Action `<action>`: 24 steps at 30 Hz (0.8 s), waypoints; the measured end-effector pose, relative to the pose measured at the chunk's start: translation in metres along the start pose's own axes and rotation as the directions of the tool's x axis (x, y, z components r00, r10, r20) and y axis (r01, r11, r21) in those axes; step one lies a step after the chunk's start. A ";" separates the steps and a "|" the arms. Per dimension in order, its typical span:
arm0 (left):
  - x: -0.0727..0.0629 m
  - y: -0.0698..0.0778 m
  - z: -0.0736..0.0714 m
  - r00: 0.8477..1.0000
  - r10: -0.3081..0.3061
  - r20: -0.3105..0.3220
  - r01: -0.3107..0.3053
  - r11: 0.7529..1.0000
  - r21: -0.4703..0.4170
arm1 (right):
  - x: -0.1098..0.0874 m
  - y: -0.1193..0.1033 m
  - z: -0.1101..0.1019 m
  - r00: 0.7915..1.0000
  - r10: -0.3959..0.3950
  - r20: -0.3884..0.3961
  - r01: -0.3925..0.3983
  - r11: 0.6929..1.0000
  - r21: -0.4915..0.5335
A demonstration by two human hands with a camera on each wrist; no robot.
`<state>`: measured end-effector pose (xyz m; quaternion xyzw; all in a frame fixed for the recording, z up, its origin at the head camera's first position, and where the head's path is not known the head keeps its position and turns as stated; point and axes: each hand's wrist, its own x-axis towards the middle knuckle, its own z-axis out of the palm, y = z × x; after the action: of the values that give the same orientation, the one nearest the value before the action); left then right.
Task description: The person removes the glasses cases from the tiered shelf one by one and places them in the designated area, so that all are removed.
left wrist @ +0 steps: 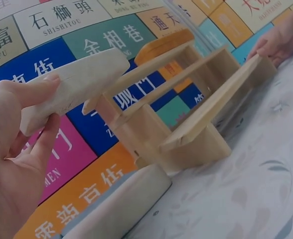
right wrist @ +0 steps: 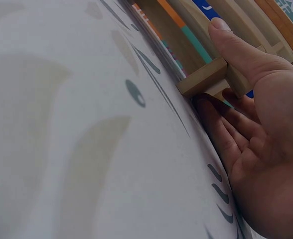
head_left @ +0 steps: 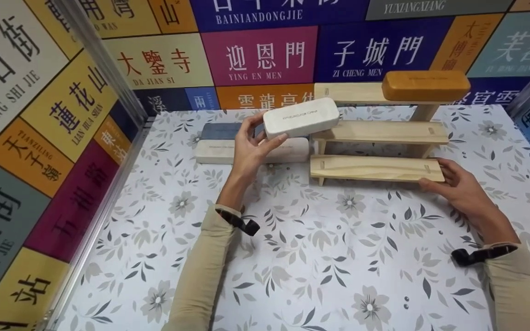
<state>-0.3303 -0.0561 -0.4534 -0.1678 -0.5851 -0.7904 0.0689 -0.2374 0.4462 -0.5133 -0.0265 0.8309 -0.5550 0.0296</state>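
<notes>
My left hand pinches one end of a white glasses case, thumb on the near side. The case is raised and tilted, in front of the left part of a three-step wooden display stand. With my right hand I grip the right end of the stand's lowest step; in the right wrist view the thumb lies over it and the fingers curl behind its leg. An orange glasses case rests on the right of the top step.
Left of the stand, a second white glasses case lies on the patterned tabletop, in front of a blue case. Colourful panels with lettering rise behind the table and along its left and right sides.
</notes>
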 end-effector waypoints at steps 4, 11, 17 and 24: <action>-0.005 0.002 -0.010 1.000 0.001 0.011 -0.001 1.000 0.017 | 0.000 -0.001 0.000 1.000 -0.004 0.000 0.004 1.000 -0.023; -0.013 0.004 -0.023 0.998 -0.028 0.049 0.026 0.999 0.035 | 0.000 0.001 0.000 1.000 -0.017 -0.001 0.017 1.000 -0.008; -0.022 0.003 -0.032 0.996 -0.052 0.073 0.044 0.993 0.105 | -0.001 0.000 0.001 0.999 -0.039 -0.003 0.039 0.999 0.012; -0.027 0.004 -0.038 0.991 -0.048 0.126 0.035 0.994 0.101 | -0.001 0.000 0.003 0.999 -0.047 -0.003 0.047 0.999 -0.013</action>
<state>-0.3106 -0.0960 -0.4696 -0.2024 -0.6299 -0.7495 0.0229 -0.2366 0.4439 -0.5144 -0.0451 0.8336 -0.5503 0.0149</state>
